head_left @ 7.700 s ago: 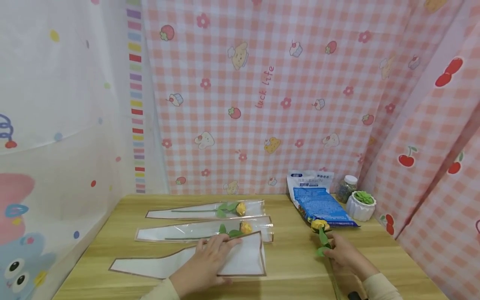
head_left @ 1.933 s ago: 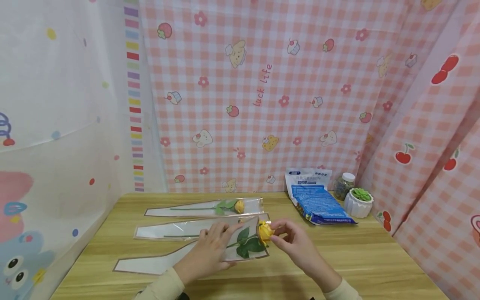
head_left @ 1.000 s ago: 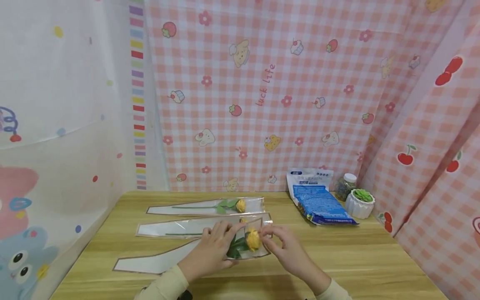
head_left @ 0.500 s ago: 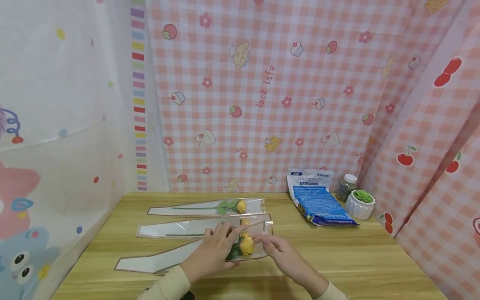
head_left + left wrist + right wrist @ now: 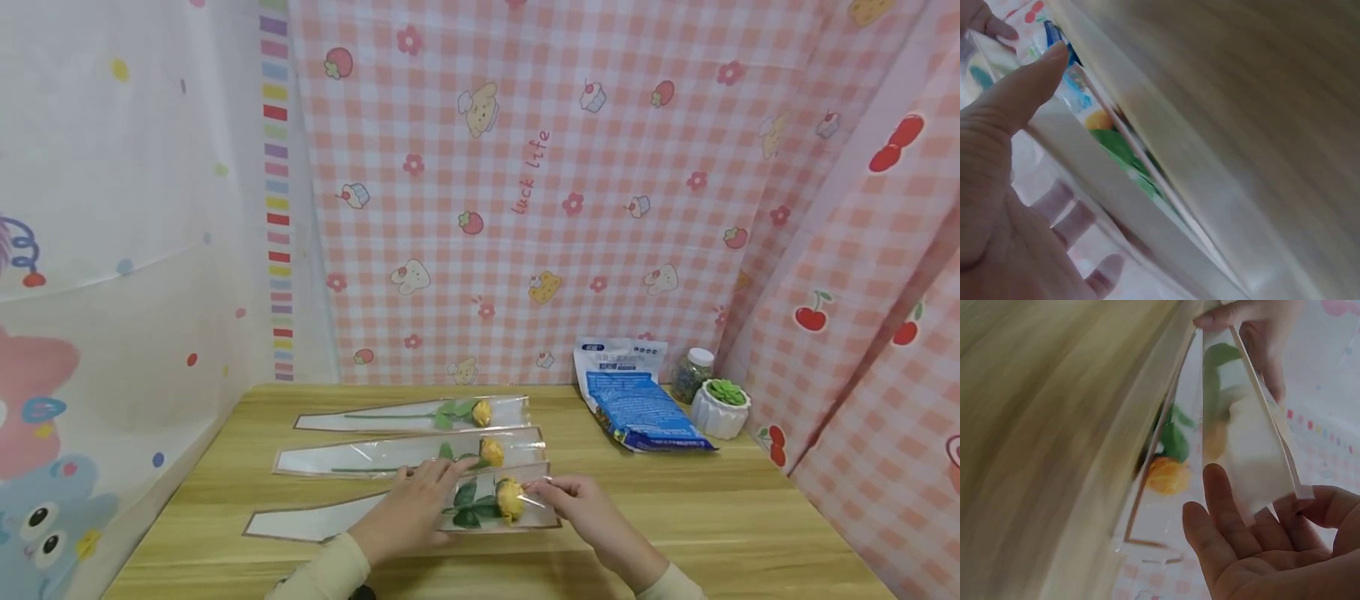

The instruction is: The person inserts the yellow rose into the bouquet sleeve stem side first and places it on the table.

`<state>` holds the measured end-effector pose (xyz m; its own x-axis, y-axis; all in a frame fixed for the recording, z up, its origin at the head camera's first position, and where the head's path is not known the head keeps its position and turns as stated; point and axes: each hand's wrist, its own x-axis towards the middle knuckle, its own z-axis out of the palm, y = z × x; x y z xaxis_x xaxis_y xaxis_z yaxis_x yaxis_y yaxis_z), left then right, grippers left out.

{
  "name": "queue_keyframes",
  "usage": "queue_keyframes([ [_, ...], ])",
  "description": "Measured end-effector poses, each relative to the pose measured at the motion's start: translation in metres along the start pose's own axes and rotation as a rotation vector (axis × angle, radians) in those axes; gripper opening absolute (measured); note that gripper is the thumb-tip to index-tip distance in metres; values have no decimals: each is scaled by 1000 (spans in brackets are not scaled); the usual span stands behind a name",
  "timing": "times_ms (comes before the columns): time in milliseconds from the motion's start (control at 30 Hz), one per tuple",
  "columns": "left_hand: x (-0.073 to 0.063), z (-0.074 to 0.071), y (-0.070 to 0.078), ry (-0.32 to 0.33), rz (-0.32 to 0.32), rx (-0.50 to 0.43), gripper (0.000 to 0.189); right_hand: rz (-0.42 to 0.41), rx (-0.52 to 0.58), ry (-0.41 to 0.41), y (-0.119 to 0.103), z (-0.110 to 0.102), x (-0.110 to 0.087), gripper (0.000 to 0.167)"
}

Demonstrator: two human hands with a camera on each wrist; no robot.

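Observation:
A yellow artificial rose [image 5: 511, 500] with dark green leaves [image 5: 467, 507] lies inside the nearest clear flower sleeve [image 5: 307, 522], which has a white back and a brown border. My left hand [image 5: 412, 508] lies across the sleeve's middle, hiding part of the stem; the left wrist view shows its thumb [image 5: 1029, 87] and fingers spread apart. At the sleeve's wide end, my right hand [image 5: 581, 508] pinches the film beside the bloom. In the right wrist view, its thumb and index finger meet at the sleeve's edge [image 5: 1302, 494], with the other fingers loosely bent.
Two more sleeved yellow roses lie behind: a middle sleeve [image 5: 307, 461] close to the nearest one, and a far sleeve [image 5: 318, 422]. A blue-and-white packet [image 5: 637, 404], a lidded jar [image 5: 692, 377] and a potted succulent [image 5: 722, 410] stand at the table's back right.
The rose came from the right side into the nearest sleeve. In the last half second the sleeve has shifted slightly right and its open end lies flatter, uncovering the middle rose.

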<state>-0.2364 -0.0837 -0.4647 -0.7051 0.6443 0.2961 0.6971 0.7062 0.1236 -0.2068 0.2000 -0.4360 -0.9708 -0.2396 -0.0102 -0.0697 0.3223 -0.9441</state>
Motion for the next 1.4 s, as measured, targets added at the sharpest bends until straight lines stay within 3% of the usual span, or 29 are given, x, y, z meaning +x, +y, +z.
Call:
queue_keyframes([
  [200, -14, -2, -21, -107, -79, -100, 109, 37, 6, 35, 15, -3, 6, 31],
  [400, -20, -7, -33, -140, -91, -126, 109, -21, -50, 14, 28, -4, 13, 27],
  [633, -23, -7, -36, -173, -100, -118, 110, -25, -99, 18, 36, -9, 15, 22],
  [933, -18, -9, -40, -197, -90, -119, 106, 45, -159, 68, 38, -19, 13, 20],
  [1200, -22, -9, -44, -213, -103, -129, 107, 51, -148, -27, 39, -32, 14, 28],
  [1400, -21, -23, -53, -177, -114, -175, 97, 120, -146, -112, 30, -51, 15, 40],
])
